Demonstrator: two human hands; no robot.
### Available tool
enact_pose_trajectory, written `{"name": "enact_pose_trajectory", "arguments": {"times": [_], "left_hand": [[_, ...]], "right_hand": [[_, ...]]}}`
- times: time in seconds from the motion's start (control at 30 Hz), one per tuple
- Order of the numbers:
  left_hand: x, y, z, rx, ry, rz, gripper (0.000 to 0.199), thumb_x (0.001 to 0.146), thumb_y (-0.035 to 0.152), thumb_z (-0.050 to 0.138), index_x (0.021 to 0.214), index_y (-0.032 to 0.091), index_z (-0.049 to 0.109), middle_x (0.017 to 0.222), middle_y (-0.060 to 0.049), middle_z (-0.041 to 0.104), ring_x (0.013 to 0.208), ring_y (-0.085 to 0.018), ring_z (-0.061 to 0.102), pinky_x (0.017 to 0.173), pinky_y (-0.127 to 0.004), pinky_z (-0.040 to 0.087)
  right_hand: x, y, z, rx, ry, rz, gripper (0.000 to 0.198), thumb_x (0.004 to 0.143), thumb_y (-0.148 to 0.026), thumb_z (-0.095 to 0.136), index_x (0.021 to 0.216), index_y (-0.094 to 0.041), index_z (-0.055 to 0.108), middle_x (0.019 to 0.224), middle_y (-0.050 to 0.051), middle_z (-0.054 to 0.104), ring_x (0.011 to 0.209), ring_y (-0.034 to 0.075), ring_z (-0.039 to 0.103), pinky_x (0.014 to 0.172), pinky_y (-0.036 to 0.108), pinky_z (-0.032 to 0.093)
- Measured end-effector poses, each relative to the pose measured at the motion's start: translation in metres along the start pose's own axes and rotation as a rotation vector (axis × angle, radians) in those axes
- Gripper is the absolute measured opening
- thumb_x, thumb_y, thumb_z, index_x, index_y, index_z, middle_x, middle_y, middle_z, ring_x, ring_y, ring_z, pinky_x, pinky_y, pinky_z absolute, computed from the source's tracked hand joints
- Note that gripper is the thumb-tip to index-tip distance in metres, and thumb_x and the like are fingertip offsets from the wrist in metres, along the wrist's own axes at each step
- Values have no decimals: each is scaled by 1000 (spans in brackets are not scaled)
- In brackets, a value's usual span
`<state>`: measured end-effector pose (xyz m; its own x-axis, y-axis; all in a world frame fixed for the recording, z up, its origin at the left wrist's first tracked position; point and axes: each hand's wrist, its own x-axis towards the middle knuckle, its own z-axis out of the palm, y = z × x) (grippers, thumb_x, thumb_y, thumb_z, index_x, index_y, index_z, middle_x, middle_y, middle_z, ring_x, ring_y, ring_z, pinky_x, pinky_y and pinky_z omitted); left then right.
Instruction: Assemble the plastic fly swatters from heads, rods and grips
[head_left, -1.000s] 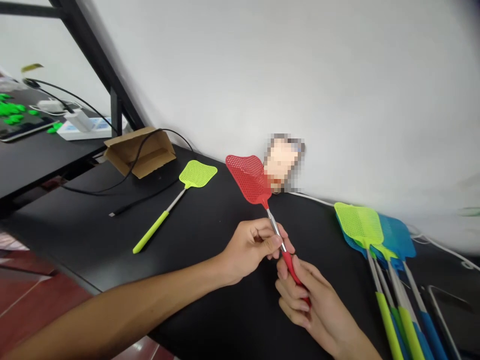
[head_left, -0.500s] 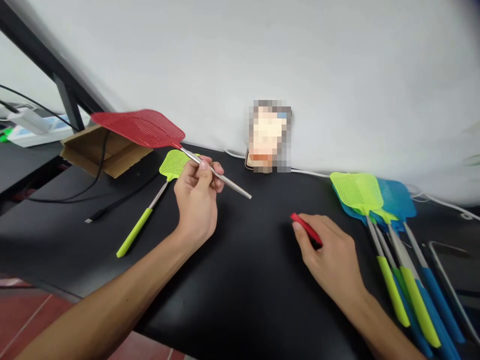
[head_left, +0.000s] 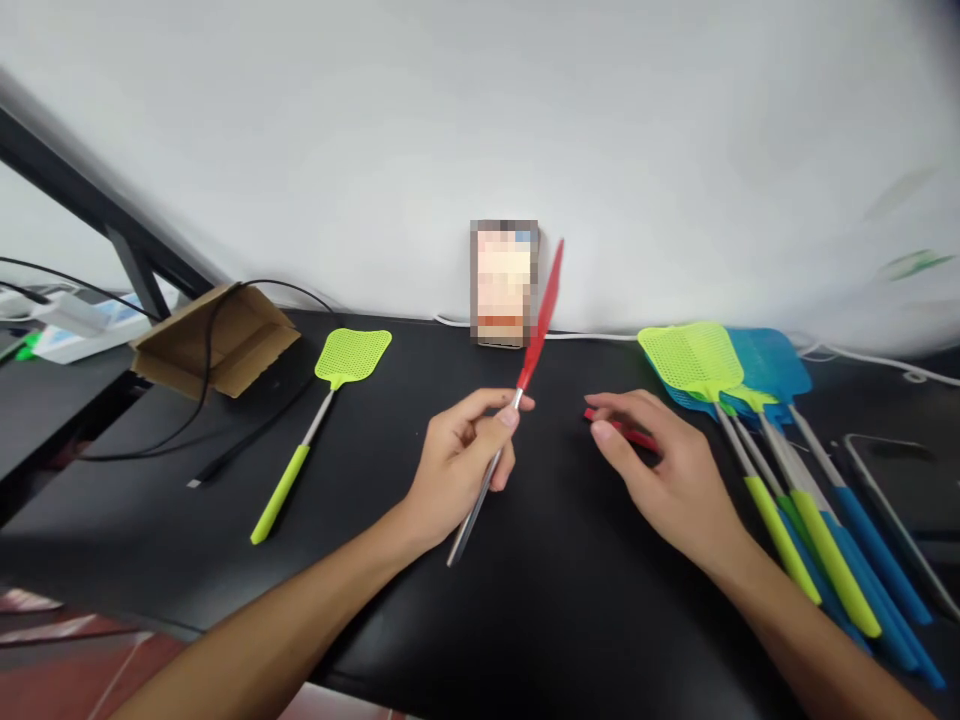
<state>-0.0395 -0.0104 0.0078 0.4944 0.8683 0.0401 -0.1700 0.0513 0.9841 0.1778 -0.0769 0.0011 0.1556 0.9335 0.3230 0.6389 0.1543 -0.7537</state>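
Observation:
My left hand (head_left: 465, 450) grips a red fly swatter (head_left: 545, 320) by its bare metal shaft, thumb against the fingers. The red mesh head points up and is seen almost edge-on, while the lower shaft end has no grip on it. My right hand (head_left: 664, 465) is curled low over the black table around a short red handle (head_left: 634, 434), which shows between thumb and fingers; the rest is covered by the hand. Handle and shaft are apart. On the left lies a yellow-green fly swatter (head_left: 352, 355), its handle towards me.
Several yellow-green and blue fly swatters (head_left: 772, 370) lie overlapped on the right, beside a dark device with a pale edge (head_left: 892, 500). A pixelated phone-like object (head_left: 501, 280) leans on the wall. A cardboard box (head_left: 217, 345) and black cable (head_left: 247, 435) are at the left on the black table (head_left: 510, 620).
My left hand has moved right and turned the red swatter from lying leftward to pointing up, head edge-on. My right hand's fingers have loosened a little around the red handle. The view has shifted slightly.

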Motion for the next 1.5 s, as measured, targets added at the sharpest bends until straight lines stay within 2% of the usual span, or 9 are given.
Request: {"name": "enact_pose_trajectory", "arguments": {"times": [0.1, 0.3, 0.43, 0.53, 0.73, 0.9, 1.07, 1.3, 1.5], "left_hand": [[-2, 0, 3, -37, -98, -105, 24, 102, 38, 60, 101, 16, 68, 55, 5, 56, 41, -6, 47, 43, -19, 33], [-13, 0, 10, 64, -120, -132, 29, 103, 42, 59, 119, 19, 67, 60, 8, 53, 35, -2, 38, 33, -14, 26], [-12, 1, 12, 119, -112, -130, 27, 103, 40, 58, 104, 16, 71, 63, 5, 58, 37, -3, 45, 36, -14, 31], [-9, -2, 11, 109, -90, -149, 27, 102, 39, 60, 94, 15, 70, 66, 3, 61, 38, -3, 47, 36, -14, 33], [-9, -2, 11, 215, -14, -114, 28, 100, 40, 63, 90, 15, 70, 65, 3, 59, 39, -4, 47, 36, -16, 35], [-17, 2, 16, 499, -86, 65, 29, 101, 31, 61, 79, 15, 68, 63, 2, 60, 44, -5, 48, 44, -20, 37], [-20, 2, 17, 718, -170, 284, 28, 100, 20, 60, 73, 15, 64, 59, 3, 52, 52, -7, 44, 53, -25, 34], [-17, 0, 12, 641, -184, 144, 35, 104, 26, 56, 71, 16, 62, 59, 3, 52, 50, -6, 45, 51, -24, 33], [-18, 3, 11, 381, -95, -37, 36, 102, 38, 59, 77, 15, 66, 56, 4, 51, 41, -5, 43, 42, -21, 31]], "right_hand": [[-5, -18, -2, 324, -70, 109, 31, 103, -47, 55, 120, -25, 69, 101, 4, 71, 88, 18, 67, 79, 30, 54], [-12, -26, 6, 445, -100, 126, 29, 97, -48, 66, 115, -25, 69, 103, 3, 71, 88, 17, 67, 76, 28, 53], [-13, -28, 6, 390, -130, 97, 29, 98, -49, 65, 114, -25, 69, 101, 3, 72, 85, 17, 67, 73, 28, 51], [-14, -30, 4, 309, -119, 159, 35, 102, -52, 55, 95, -21, 71, 85, 2, 72, 74, 16, 65, 63, 28, 47], [-16, -33, -1, 101, 118, 110, 39, 104, -44, 54, 76, -20, 69, 67, 0, 66, 61, 14, 60, 59, 30, 42], [-17, -38, 0, 67, 101, -2, 22, 92, -42, 71, 96, -20, 71, 85, 1, 70, 69, 15, 60, 66, 30, 47], [-19, -40, 3, 128, 55, 103, 27, 94, -44, 68, 81, -21, 67, 75, 0, 65, 63, 14, 56, 61, 30, 45], [-23, -43, 1, 263, -7, 103, 20, 103, -26, 53, 91, -24, 68, 75, -4, 65, 64, 11, 57, 62, 26, 43], [-19, -36, 6, 599, -71, 296, 27, 104, -33, 54, 84, -21, 67, 80, 0, 66, 70, 15, 59, 66, 29, 46]]}}
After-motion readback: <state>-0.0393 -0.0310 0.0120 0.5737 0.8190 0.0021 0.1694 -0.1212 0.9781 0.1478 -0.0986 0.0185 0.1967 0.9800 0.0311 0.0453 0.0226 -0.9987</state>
